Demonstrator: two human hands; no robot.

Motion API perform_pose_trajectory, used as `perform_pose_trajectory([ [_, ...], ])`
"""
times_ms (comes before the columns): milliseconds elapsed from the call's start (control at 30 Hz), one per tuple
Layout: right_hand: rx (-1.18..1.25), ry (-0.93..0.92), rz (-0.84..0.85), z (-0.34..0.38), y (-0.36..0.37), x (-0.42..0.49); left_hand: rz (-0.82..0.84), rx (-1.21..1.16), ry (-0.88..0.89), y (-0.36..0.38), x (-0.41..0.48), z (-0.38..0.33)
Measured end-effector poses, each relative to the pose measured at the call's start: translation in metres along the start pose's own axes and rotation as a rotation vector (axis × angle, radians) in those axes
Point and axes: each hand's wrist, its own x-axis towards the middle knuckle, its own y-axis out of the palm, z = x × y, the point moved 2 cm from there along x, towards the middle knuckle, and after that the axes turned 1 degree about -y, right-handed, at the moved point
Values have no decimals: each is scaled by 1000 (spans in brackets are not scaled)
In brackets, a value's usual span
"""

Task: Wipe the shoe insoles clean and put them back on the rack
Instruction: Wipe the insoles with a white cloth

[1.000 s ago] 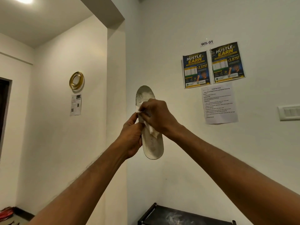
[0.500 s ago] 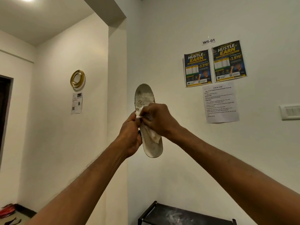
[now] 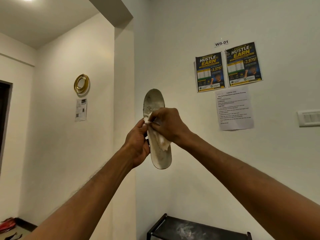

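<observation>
I hold a dirty white insole [image 3: 153,103] upright in front of the wall, toe end up. My left hand [image 3: 137,142] grips its left edge near the middle. My right hand [image 3: 168,124] pinches a white wipe [image 3: 161,142] and presses it against the insole's face at mid-length. The wipe's loose end hangs down over the heel half. The black shoe rack [image 3: 195,228] stands below against the wall, only its top shelf showing.
Two posters [image 3: 227,66] and a task sheet [image 3: 234,108] hang on the wall to the right, with a light switch [image 3: 309,117] at the far right. A gold ring ornament [image 3: 81,83] hangs on the left wall. Red footwear [image 3: 7,224] lies on the floor at the lower left.
My right hand with the wipe has slid a little down the insole from the toe area toward the middle. The left hand keeps its hold.
</observation>
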Motion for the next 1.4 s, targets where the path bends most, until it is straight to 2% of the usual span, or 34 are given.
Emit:
perform_pose_trajectory([
  [67, 14, 60, -78, -4, -4, 1, 10, 12, -1, 2, -1, 1],
  [200, 13, -20, 4, 5, 0, -2, 0, -11, 9, -1, 0, -2],
  [333, 12, 64, -61, 2, -2, -2, -6, 27, 29, 1, 1, -3],
  [433, 23, 18, 31, 8, 4, -7, -27, 17, 55, 0, 2, -8],
  [533, 3, 86, -8, 3, 2, -6, -37, 42, 83, 0, 3, -11],
  [667, 31, 31, 53, 10, 6, -10, -50, 97, 98, -2, 4, -14],
  [767, 20, 83, 5, 10, 4, -12, -65, 99, 91, -2, 3, -13],
  [900, 74, 63, 92, 15, 10, -19, -116, 82, 86, -3, 3, -15],
  [1033, 58, 103, 68, 10, 7, -21, -135, 104, 84, -1, 3, -16],
  [1133, 80, 65, 148, 13, 10, -27, -160, 111, 89, -3, 3, -18],
  [1233, 67, 100, 101, 10, 4, -30, -158, 116, 103, -2, 3, -20],
  [1400, 83, 49, 140, 12, 4, -36, -166, 103, 117, -1, 3, -24],
])
